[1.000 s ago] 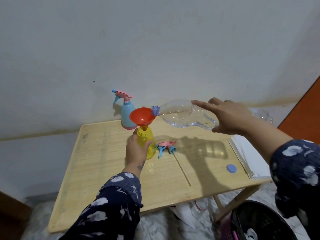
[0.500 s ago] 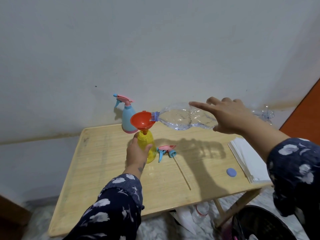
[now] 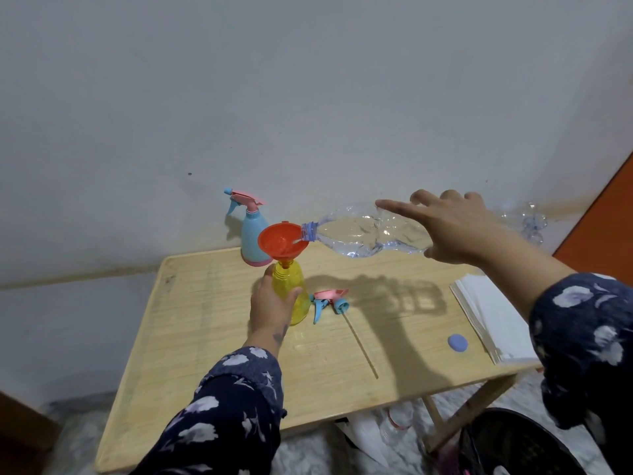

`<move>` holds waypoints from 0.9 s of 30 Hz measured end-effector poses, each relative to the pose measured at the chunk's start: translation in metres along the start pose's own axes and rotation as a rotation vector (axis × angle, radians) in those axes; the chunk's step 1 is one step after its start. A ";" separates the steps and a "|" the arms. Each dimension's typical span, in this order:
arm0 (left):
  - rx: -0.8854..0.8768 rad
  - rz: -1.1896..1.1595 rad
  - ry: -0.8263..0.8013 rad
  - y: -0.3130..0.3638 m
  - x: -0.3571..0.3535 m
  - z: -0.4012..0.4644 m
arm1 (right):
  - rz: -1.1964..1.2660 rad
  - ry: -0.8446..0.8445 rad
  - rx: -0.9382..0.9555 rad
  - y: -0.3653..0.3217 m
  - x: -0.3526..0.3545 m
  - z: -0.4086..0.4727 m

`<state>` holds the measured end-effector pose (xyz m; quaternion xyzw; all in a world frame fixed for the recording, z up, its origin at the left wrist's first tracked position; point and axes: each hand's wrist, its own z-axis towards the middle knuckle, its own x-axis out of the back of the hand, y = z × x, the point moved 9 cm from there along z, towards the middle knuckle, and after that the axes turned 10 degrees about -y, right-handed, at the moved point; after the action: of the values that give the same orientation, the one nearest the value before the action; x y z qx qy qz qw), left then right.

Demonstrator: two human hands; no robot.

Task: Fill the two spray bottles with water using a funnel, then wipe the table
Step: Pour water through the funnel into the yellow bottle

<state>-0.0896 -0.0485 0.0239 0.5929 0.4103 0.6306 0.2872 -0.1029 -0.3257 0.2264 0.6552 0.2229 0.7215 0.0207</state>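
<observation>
A yellow spray bottle (image 3: 291,286) stands uncapped on the wooden table (image 3: 205,354), with an orange funnel (image 3: 279,241) in its neck. My left hand (image 3: 270,306) grips the yellow bottle's side. My right hand (image 3: 452,228) holds a clear plastic water bottle (image 3: 363,234) tipped on its side, index finger stretched along it. Its mouth rests over the funnel rim and water runs in. The yellow bottle's pink-and-blue trigger head (image 3: 329,299) lies on the table beside it. A blue spray bottle (image 3: 254,234) with its trigger on stands behind the funnel.
A stack of white paper napkins (image 3: 493,317) lies at the table's right edge, a small blue cap (image 3: 457,343) next to it. A second clear bottle (image 3: 527,221) lies behind my right hand. A dark basket (image 3: 507,443) and plastic bottles are on the floor under the table's right side.
The water bottle's base has risen so the bottle tips more steeply, and water now streams into the funnel. My left hand keeps its hold on the yellow bottle.
</observation>
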 end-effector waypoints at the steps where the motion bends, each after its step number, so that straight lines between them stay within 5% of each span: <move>1: 0.001 -0.001 0.000 0.001 0.000 0.000 | -0.001 0.003 0.000 0.000 0.000 0.000; 17: 0.000 -0.023 -0.005 0.003 0.001 -0.003 | 0.015 0.019 -0.016 0.000 -0.004 0.002; 27: -0.020 -0.044 -0.010 0.004 0.001 -0.006 | 0.355 -0.090 0.010 -0.021 -0.046 0.009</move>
<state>-0.0947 -0.0505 0.0285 0.5840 0.4155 0.6251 0.3092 -0.0930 -0.3191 0.1769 0.7162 0.1059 0.6825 -0.1003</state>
